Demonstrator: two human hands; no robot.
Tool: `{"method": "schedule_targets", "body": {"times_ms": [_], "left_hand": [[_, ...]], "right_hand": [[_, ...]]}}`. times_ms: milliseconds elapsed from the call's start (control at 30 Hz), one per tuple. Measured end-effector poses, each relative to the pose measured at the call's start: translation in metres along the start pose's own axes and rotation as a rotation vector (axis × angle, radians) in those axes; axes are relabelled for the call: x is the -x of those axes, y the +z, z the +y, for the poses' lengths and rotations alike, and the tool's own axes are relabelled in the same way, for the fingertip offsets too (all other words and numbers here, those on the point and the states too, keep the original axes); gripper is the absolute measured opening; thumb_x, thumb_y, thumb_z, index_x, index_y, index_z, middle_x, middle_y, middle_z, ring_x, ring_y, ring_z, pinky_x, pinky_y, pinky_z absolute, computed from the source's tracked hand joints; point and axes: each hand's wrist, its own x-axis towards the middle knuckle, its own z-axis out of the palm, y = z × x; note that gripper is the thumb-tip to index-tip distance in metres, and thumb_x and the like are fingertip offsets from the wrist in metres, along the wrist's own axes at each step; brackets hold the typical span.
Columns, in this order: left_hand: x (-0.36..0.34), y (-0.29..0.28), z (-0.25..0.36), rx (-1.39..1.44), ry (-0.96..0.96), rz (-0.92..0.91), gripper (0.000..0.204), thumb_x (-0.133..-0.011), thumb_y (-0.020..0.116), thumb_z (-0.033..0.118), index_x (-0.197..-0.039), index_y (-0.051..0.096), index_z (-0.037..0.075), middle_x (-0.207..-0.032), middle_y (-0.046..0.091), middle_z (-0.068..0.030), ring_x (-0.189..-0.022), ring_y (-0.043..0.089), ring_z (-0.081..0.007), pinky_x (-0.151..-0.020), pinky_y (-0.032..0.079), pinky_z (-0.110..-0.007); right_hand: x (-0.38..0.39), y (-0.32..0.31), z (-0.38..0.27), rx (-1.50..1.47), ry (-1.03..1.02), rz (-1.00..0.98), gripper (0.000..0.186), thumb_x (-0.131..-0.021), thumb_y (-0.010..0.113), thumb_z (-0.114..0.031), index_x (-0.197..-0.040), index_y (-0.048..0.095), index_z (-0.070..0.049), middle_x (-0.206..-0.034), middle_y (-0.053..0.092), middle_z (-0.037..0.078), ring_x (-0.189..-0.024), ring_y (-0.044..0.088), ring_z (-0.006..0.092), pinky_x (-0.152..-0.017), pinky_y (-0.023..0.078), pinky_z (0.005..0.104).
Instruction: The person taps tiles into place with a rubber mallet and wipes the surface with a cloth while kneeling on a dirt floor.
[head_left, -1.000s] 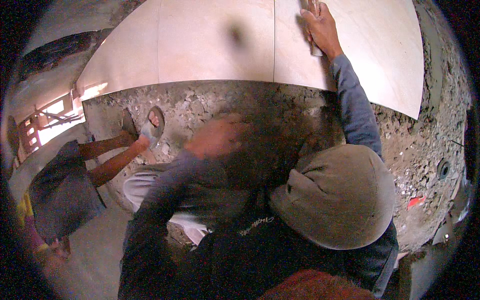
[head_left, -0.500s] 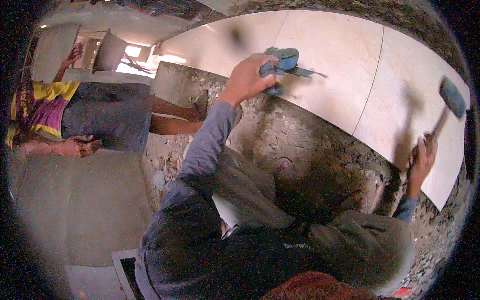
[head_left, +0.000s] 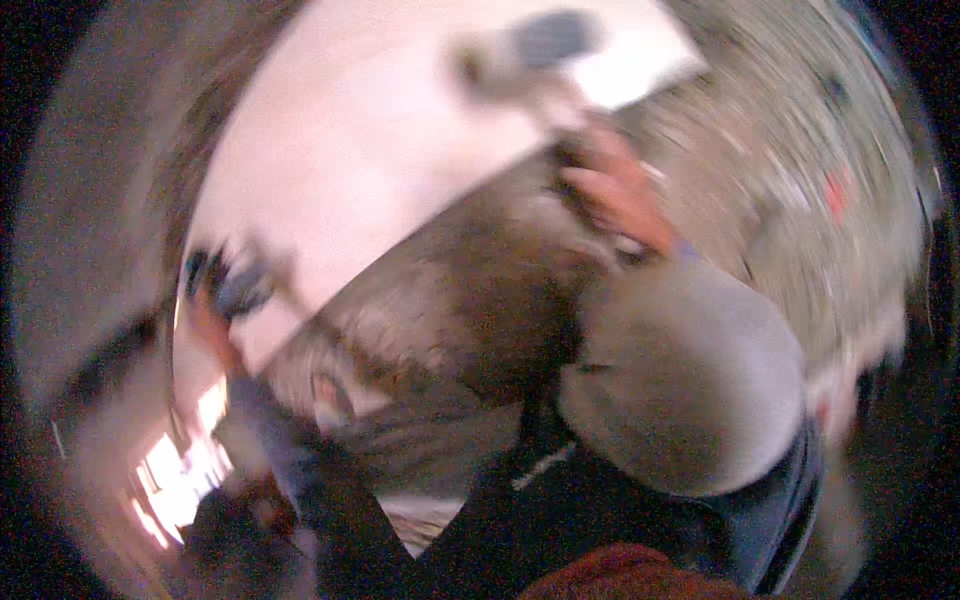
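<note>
The whole view is smeared by motion. In my right hand (head_left: 622, 190) is the handle of a mallet; its dark grey head (head_left: 552, 40) is above the far end of a large pale tile surface (head_left: 390, 150). My left hand (head_left: 212, 325) is at the left end of the tiles, closed around a dark blue-grey tool (head_left: 242, 285) whose kind I cannot make out. Blur hides whether that tool touches the tile. A strip of rough brown mortar or soil (head_left: 440, 290) lies between the tiles' near edge and my bent knee (head_left: 690, 380).
Loose rubble and dirt (head_left: 750, 180) spread on the right, with a small red thing (head_left: 838, 190) among them. A bright opening (head_left: 185, 475) shows at the lower left. Rough dark ground (head_left: 215, 130) borders the tiles' far side.
The view has swung to the right, so the tiles now slant up toward the right. The standing person is no longer clearly seen. Both hands still hold their tools.
</note>
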Motion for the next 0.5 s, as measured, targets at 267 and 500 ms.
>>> {"method": "schedule_targets", "body": {"times_ms": [267,500], "left_hand": [[0.116,0.258,0.026,-0.657,0.184,-0.695,0.069,-0.101,0.059,0.046,-0.152,0.047,0.002,-0.152,0.054,-0.0138,-0.138,0.051,-0.0251,-0.117,0.038,-0.040],[0.219,0.300,0.110,0.804,-0.380,-0.389,0.048,-0.106,0.051,0.025,-0.143,0.037,-0.002,-0.155,0.043,-0.0264,-0.140,0.047,-0.0435,-0.117,0.040,-0.057]], "right_hand": [[-0.021,0.042,-0.070,-0.458,0.210,-0.348,0.067,-0.098,0.062,-0.038,-0.158,0.040,-0.018,-0.113,0.062,0.019,-0.104,0.064,0.0378,-0.093,0.051,0.0480],[0.035,-0.033,-0.047,0.125,0.172,-0.053,0.020,-0.099,0.057,-0.016,-0.114,0.068,-0.010,-0.112,0.067,0.014,-0.105,0.062,0.0334,-0.090,0.051,0.0470]]}}
